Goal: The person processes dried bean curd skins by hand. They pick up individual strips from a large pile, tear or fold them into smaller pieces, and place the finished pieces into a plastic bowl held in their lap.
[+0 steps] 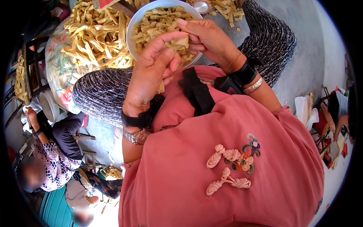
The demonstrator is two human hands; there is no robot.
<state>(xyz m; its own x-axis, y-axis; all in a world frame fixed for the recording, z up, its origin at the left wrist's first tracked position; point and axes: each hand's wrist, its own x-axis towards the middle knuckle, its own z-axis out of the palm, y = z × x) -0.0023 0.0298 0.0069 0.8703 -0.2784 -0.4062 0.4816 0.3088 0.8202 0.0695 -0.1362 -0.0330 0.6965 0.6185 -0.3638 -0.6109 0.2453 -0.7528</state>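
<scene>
Currently, head view: left hand [153, 62] half-curled, holding yellow strip [180, 44] above bowl's [131, 34] near edge, more yellow showing below palm. Right hand [211, 41] hovering over bowl's right edge, thumb and fingers nearly together; cannot tell whether pinching anything. Short pieces [160, 18] filling bowl. Longer strips [97, 34] lying heaped beyond bowl's left edge, on plastic sheet [57, 68].

A pale-yellow strip [180, 44], creased and folded over, shows between the left fingers [162, 39], its broad end reaching the right fingers [196, 47]. A narrow yellow end [161, 88] pokes out below the left fingers, perhaps the same strip. Short, chunky yellow pieces [160, 19] lie heaped beyond and beneath the fingers.
</scene>
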